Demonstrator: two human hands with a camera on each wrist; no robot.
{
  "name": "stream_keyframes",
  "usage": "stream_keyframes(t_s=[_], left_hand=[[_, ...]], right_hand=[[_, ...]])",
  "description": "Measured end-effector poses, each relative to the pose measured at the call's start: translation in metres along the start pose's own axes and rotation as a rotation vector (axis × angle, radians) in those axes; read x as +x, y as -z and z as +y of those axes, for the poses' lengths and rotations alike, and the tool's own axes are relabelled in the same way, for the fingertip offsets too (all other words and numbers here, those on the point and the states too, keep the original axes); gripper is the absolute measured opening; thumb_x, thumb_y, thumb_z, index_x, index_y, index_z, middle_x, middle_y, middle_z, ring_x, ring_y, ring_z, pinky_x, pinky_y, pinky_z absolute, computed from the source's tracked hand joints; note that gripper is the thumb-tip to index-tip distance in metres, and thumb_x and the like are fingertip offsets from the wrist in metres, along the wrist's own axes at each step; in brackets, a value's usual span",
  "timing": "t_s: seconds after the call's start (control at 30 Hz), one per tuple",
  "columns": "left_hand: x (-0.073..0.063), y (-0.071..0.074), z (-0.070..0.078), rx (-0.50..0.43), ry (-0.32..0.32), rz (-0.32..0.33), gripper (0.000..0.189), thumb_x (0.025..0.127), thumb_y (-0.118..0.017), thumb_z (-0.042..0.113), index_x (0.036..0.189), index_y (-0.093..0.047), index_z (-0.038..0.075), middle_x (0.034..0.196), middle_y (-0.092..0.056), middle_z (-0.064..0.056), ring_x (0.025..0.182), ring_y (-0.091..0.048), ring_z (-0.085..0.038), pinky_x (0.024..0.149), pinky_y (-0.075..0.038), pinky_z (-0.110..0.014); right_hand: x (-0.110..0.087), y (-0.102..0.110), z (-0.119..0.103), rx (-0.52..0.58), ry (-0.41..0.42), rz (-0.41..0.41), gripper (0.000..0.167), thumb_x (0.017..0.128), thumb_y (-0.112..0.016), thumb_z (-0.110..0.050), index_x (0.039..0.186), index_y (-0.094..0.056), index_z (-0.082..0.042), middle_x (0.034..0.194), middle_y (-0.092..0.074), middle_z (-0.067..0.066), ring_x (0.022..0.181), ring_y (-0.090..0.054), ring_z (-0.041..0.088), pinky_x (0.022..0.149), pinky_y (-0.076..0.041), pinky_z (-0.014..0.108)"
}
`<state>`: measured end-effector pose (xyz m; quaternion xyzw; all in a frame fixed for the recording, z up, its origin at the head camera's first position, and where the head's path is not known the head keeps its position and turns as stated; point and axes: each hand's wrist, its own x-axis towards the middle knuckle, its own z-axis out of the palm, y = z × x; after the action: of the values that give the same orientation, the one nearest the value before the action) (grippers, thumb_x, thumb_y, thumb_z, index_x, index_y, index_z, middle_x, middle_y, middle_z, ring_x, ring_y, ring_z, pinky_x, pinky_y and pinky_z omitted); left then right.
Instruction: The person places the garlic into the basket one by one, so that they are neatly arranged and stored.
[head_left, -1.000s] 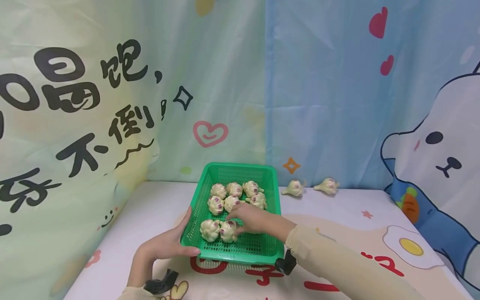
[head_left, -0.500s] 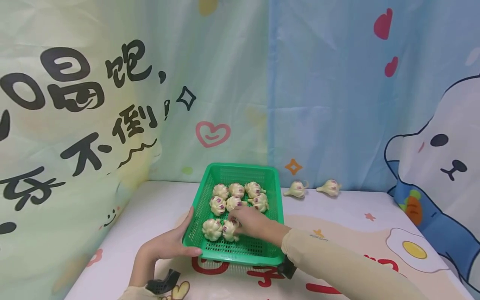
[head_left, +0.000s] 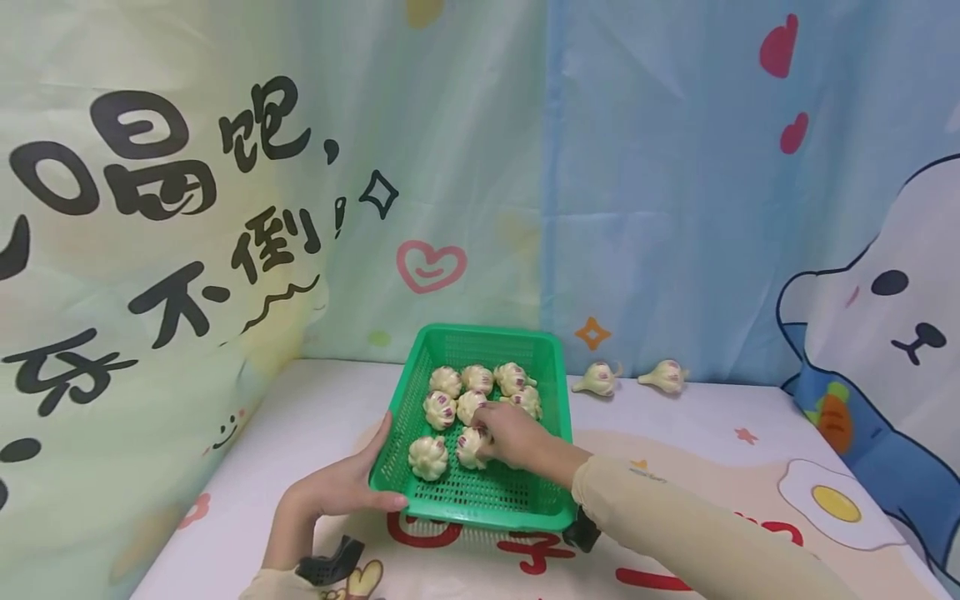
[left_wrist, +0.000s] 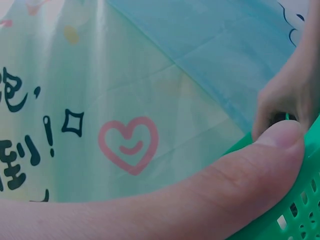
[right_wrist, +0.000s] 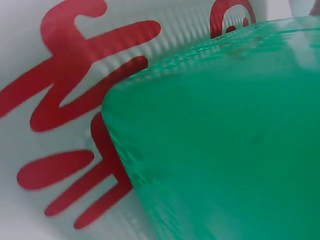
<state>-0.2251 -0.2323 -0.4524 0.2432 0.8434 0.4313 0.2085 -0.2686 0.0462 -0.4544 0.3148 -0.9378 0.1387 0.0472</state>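
Note:
A green plastic basket [head_left: 491, 515] with perforated walls stands on the table and holds several garlic bulbs. Two rows of bulbs fill its far half. My left hand [head_left: 341, 490] holds the near left corner, with the thumb at the front rim. In the left wrist view the thumb [left_wrist: 250, 172] lies along the basket edge. My right hand [head_left: 517, 435] reaches inside and pinches a garlic bulb [head_left: 471, 448] in the near row. Another garlic bulb [head_left: 428, 458] sits just left of it. The right wrist view shows mostly the basket's outside [right_wrist: 215, 140], and that hand is out of its sight.
Two more garlic bulbs, one [head_left: 597, 379] nearer the basket and one [head_left: 664, 377] farther right, lie on the table by the backdrop. A printed cloth [head_left: 697, 450] covers the table. The curtain [head_left: 480, 167] hangs directly behind the basket.
The pinched garlic bulb has shifted slightly right and away from me, widening the gap to its left neighbour. My left hand stays at the basket corner. The head view has turned slightly left.

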Motion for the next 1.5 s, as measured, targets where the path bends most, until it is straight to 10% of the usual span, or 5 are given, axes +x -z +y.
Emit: stream_keyframes(t_s=[0.4, 0.73, 1.5], left_hand=[[0.014, -0.003, 0.008, -0.018, 0.019, -0.011, 0.123, 0.077, -0.073, 0.051, 0.15, 0.021, 0.022, 0.16, 0.012, -0.01, 0.146, -0.01, -0.035, 0.111, -0.027, -0.051], [0.008, -0.008, 0.005, -0.031, 0.055, -0.006, 0.123, 0.076, -0.073, 0.052, 0.15, 0.02, 0.024, 0.16, 0.01, -0.01, 0.145, -0.014, -0.036, 0.11, -0.029, -0.052], [0.004, -0.007, 0.003, -0.024, 0.067, 0.003, 0.122, 0.077, -0.074, 0.05, 0.15, 0.02, 0.023, 0.16, 0.007, -0.013, 0.145, -0.017, -0.036, 0.11, -0.03, -0.051]], right_hand=[[0.004, 0.05, -0.025, 0.02, -0.019, -0.139, 0.033, 0.082, -0.075, -0.028, 0.107, -0.069, -0.007, 0.099, -0.07, 0.006, 0.082, -0.063, 0.018, 0.072, -0.051, 0.032], [0.039, 0.03, -0.035, -0.06, 0.017, -0.246, 0.03, 0.083, -0.073, -0.036, 0.082, -0.068, -0.007, 0.06, -0.048, -0.006, 0.053, -0.036, 0.006, 0.054, -0.034, 0.022], [0.066, 0.003, -0.041, -0.041, -0.015, -0.39, 0.031, 0.08, -0.077, -0.03, 0.106, -0.071, -0.015, 0.09, -0.07, -0.002, 0.078, -0.061, 0.007, 0.068, -0.049, 0.022]])
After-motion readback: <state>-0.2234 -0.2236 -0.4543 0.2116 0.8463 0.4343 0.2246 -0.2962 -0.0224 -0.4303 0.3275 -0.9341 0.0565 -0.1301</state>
